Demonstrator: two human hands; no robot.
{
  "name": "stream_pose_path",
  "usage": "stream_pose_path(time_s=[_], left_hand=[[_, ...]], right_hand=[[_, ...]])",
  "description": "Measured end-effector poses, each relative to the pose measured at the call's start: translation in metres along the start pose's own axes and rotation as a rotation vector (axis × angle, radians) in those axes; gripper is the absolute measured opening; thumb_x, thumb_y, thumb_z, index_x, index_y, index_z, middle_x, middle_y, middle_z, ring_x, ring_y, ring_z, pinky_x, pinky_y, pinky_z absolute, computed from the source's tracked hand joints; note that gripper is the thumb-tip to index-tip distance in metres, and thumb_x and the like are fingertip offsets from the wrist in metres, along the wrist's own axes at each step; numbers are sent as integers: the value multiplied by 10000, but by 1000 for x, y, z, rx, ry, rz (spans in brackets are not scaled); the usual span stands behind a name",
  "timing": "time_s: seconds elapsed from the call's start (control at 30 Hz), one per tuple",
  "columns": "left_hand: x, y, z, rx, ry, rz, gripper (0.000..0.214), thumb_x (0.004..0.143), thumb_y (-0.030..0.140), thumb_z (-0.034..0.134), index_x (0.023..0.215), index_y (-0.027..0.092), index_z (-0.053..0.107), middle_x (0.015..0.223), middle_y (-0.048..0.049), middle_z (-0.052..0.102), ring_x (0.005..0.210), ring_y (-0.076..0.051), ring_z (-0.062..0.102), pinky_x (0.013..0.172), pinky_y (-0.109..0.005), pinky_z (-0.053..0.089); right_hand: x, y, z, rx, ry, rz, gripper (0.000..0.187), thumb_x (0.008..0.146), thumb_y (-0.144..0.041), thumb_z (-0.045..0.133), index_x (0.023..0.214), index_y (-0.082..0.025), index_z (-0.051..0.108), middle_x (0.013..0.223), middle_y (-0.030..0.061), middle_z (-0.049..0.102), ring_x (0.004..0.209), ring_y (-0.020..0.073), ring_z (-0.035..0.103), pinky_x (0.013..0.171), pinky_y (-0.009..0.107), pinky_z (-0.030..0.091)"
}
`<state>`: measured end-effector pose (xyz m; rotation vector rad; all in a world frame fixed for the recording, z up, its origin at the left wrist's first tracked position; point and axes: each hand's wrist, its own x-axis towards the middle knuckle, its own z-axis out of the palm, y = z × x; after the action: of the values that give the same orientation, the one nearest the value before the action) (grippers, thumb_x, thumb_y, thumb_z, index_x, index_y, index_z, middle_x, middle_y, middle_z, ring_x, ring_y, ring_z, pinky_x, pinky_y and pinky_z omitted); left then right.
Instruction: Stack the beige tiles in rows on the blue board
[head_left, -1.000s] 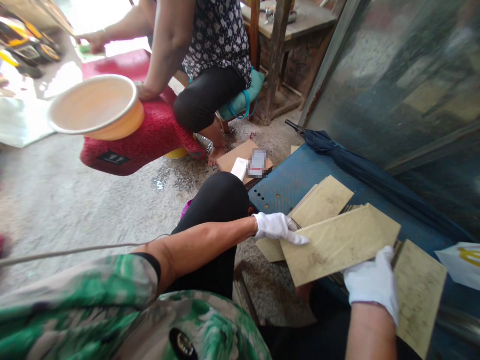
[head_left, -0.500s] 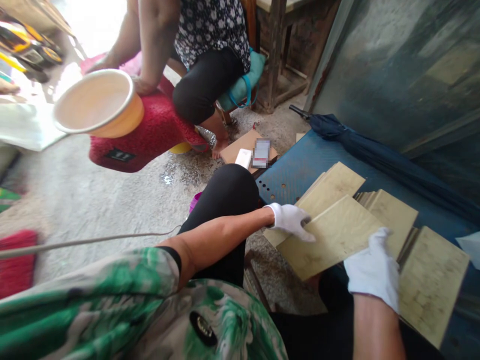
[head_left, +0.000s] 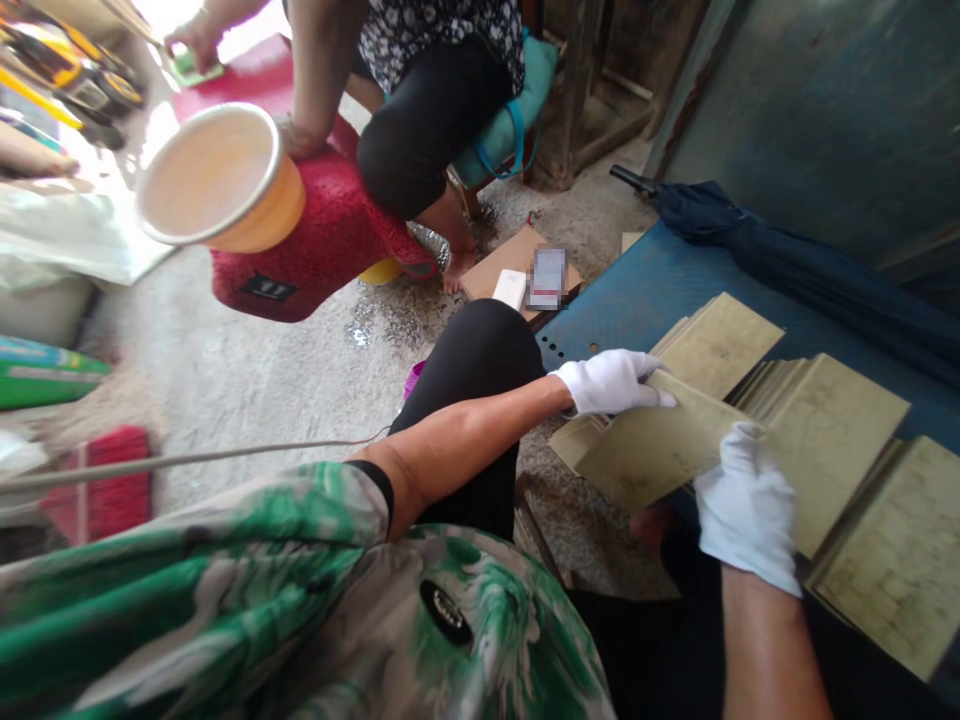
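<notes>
Between my two white-gloved hands I hold one thin, yellowish marbled tile (head_left: 660, 445), tilted above my lap. My left hand (head_left: 615, 382) pinches its far left edge with the thumb on top. Around its right end closes my right hand (head_left: 746, 500), thumb along the upper edge and the other fingers hidden. Just beyond the held tile lies a leaning stack of similar tiles (head_left: 724, 340). To its right are a second stack (head_left: 840, 430) and a third stack (head_left: 892, 560), all on a blue perforated surface (head_left: 637, 285).
A folded dark umbrella (head_left: 765, 245) lies along the blue surface's back edge. Beyond my knee, a cardboard piece (head_left: 517, 250) bears a white box and a phone. Another person sits opposite, one hand on a red cloth-covered support (head_left: 330, 215) beside an orange basin (head_left: 262, 215).
The held tile has tipped to a steeper angle, and my left hand has shifted to its far edge. My view has swung slightly. The other person's far hand now shows with a green item.
</notes>
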<state>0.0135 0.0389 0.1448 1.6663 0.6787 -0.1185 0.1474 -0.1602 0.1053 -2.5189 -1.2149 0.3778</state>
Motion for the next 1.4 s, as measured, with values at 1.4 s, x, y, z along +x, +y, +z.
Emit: stream_pose_path(time_s=[1.4], left_hand=[[22,-77,51,871,-387,-82,275,867,219,657,1088,72,728,1043,-175,728,1021,-257,693,891,-289,532]], right_hand=[[-8,-16,90,-274,-731,40,376,961,-443,451,1059,-209,729,1048,130,680,955,224,650,818,303,462]])
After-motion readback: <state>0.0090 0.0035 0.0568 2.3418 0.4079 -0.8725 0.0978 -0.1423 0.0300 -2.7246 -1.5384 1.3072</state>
